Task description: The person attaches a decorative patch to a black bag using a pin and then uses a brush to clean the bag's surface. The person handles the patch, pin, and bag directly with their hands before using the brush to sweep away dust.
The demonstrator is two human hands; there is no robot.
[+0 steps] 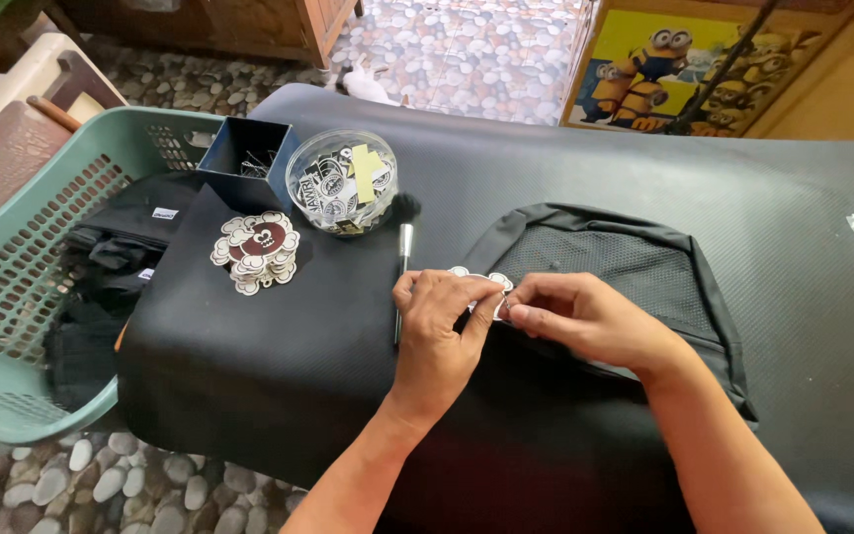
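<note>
From the head camera, both bare hands meet over a black fabric bag [644,297] that lies flat on a matte black padded table [793,198], its upper panel a coarse mesh bound with smooth black piping. The left hand [437,331] rests palm down on the cloth, its fingers curled together and its thumb pressed against a small scalloped white tag [491,287], a cloud-shaped card of which only the rim shows between the two hands. The right hand [580,316] comes in from the other side, thumb and forefinger pinched shut at the tag's edge, the other fingers folded loosely beneath; whether something thin sits in that pinch I cannot tell. Just left of the left hand lies a slim pen-like tool [403,267] with a silvery barrel, pointing away from the person. Farther left, a fanned stack of like tags [256,252], white scalloped edges around a dark red centre, sits on the table. Behind it stand a round clear plastic tub [341,183] packed with printed cards and a square dark blue box [239,158] holding metal clips. Beside the table, a teal latticed plastic basket [12,287] holds folded black cloth, on a floor of rounded pebbles [101,475].
</note>
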